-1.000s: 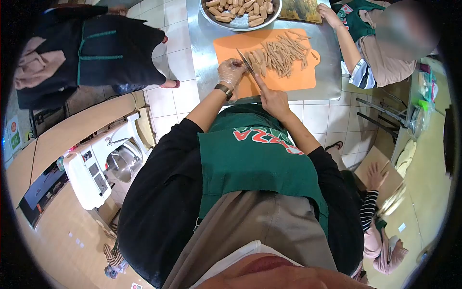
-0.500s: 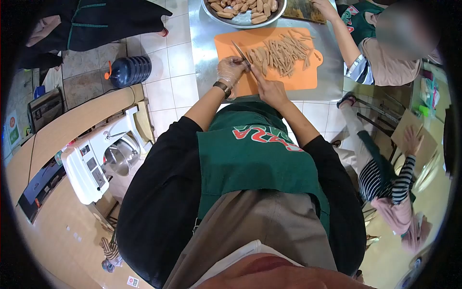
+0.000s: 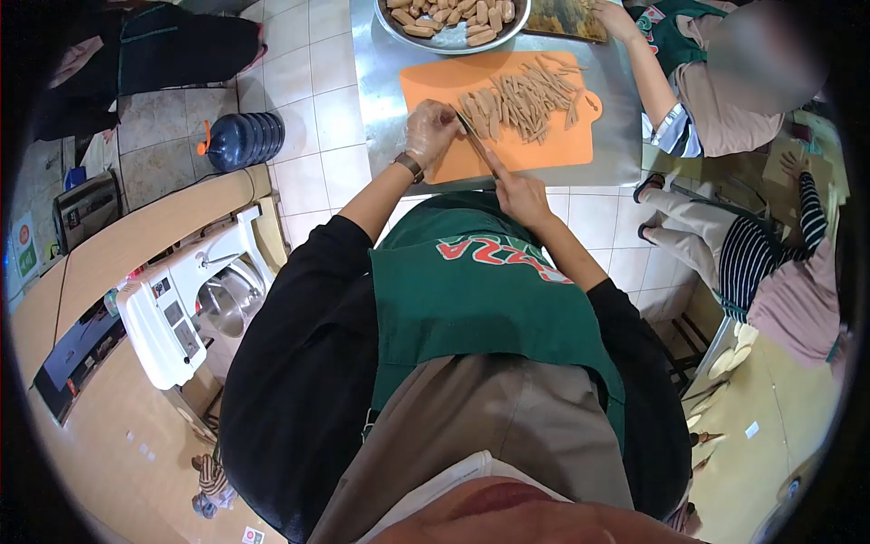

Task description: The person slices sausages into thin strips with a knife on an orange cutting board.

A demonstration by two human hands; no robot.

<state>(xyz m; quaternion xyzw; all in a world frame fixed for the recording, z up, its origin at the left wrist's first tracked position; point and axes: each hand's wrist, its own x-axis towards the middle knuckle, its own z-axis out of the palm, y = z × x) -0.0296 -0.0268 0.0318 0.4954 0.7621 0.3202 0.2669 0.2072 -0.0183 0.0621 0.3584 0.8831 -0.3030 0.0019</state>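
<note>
My right hand (image 3: pixel 523 198) grips a knife (image 3: pixel 478 145) by its handle, the blade slanting up and left over the orange cutting board (image 3: pixel 544 156). By the blade's tip, my left hand (image 3: pixel 432 128), in a clear plastic glove, has its fingers pinched together; what is between them, if anything, is hidden. A pile of brown sausage strips (image 3: pixel 533 102) covers the middle and right of the board, just past the blade. Behind the board stands a metal bowl (image 3: pixel 384 20) holding several whole brown sausages (image 3: pixel 453 13).
The board lies on a steel table (image 3: pixel 385 100). At the far right, a co-worker's hand (image 3: pixel 616 18) touches a dark board (image 3: pixel 566 20). Another person (image 3: pixel 770 263) stands to the right. A water jug (image 3: pixel 245 140) and a white mixer (image 3: pixel 168 317) are at left.
My right hand has drawn the knife back toward me, its tip now lower. My left hand has shifted slightly up and left. The person at right has moved further up the view.
</note>
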